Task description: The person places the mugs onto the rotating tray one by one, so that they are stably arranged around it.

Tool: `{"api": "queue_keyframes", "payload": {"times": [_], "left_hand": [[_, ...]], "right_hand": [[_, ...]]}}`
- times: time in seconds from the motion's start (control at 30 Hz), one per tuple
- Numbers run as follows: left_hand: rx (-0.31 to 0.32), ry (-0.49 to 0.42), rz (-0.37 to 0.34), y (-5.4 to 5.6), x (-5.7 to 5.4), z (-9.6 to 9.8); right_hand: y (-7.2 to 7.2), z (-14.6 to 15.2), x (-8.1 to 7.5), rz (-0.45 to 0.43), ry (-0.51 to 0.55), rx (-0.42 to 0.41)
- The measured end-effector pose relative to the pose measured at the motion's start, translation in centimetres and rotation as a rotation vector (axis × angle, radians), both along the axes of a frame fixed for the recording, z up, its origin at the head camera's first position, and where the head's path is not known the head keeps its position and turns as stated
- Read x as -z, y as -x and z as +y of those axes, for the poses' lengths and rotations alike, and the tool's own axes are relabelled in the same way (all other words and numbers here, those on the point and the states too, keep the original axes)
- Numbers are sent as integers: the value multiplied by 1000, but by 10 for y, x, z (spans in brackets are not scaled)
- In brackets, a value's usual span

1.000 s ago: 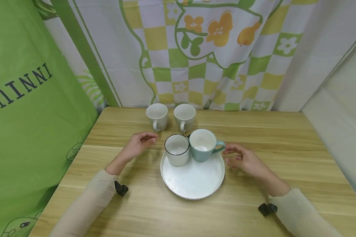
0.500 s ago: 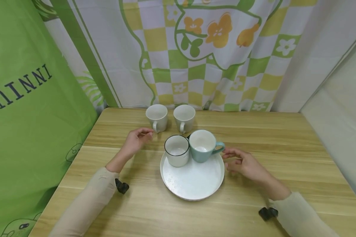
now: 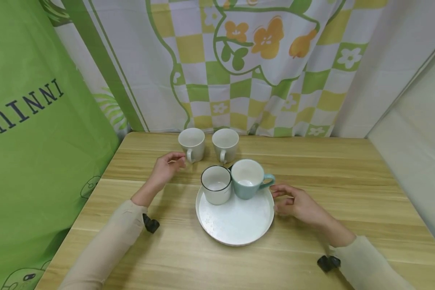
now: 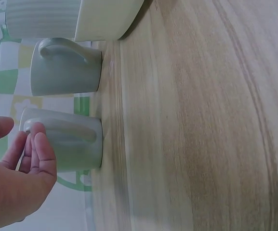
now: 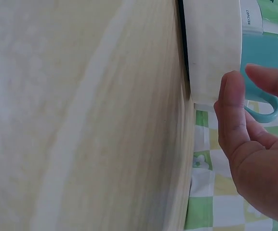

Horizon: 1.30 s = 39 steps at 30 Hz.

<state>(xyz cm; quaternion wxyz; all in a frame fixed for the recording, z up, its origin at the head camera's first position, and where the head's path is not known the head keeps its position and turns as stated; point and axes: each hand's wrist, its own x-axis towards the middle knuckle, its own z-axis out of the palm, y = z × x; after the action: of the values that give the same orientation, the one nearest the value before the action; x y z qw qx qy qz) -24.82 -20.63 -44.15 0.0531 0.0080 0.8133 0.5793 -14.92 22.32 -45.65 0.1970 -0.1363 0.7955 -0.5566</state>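
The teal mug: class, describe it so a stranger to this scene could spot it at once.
On the wooden table sits a round white tray. At its far side, the teal mug stands just right of a white mug with a dark rim. It is the only mug coloured teal outside.

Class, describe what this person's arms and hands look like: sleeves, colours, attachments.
The left sleeve and right sleeve are long, pale beige and look plain. A small, blocky black piece shows near the wrist end of each. The left hand and right hand wear no gloves.
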Motion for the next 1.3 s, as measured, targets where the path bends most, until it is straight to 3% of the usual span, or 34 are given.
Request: {"api": "queue_keyframes", "payload": {"times": [0.53,0.9,1.3], "left_hand": [[11,-10,-22,10,5,3],[37,-153,-91,18,10,13],[41,-153,-107,20,9,13]], "right_hand": [[-1,-2,-1,-19,-24,-3],[0,0,4,-23,-58,-5],[0,1,4,-25,-53,-9]]}}
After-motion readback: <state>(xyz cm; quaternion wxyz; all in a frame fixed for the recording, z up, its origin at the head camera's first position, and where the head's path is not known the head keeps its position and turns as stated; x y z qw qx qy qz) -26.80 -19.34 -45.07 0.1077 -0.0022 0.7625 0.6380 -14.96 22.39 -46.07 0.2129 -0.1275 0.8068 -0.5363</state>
